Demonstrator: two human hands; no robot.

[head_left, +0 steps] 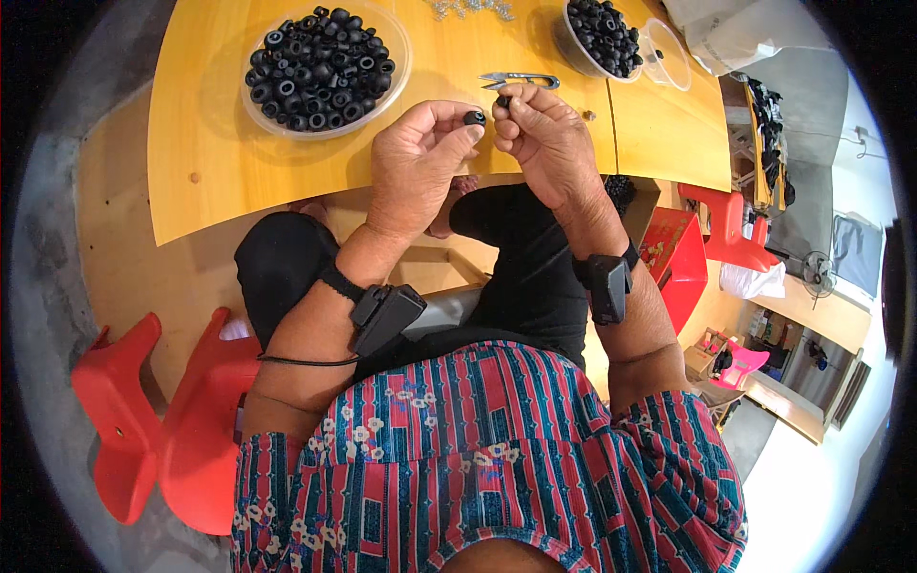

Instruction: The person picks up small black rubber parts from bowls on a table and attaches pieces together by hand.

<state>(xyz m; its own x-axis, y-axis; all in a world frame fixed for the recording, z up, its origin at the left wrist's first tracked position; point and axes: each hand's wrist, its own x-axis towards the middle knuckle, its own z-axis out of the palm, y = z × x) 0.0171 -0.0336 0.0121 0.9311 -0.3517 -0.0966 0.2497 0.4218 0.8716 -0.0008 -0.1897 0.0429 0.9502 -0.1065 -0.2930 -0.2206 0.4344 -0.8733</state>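
Note:
My left hand (422, 158) pinches a small black ring-shaped part (475, 118) between thumb and fingers, its round hole showing. Just to its right, my right hand (546, 138) is closed on a small dark piece (503, 100), mostly covered by the fingertips. The two pieces are close together but apart, over the table's near edge. Beyond my left hand stands a clear round tub (405, 59) heaped with black ring-shaped parts (320, 72). A pair of thread snips (521, 80) lies on the table just behind my right hand.
On the yellow table (201, 134), a second tub of black parts (604, 38) and a clear empty cup (666, 57) stand at the far right. Small shiny metal pieces (468, 8) lie at the far edge. Red chairs (196, 449) are at lower left; a red box (676, 263) sits right.

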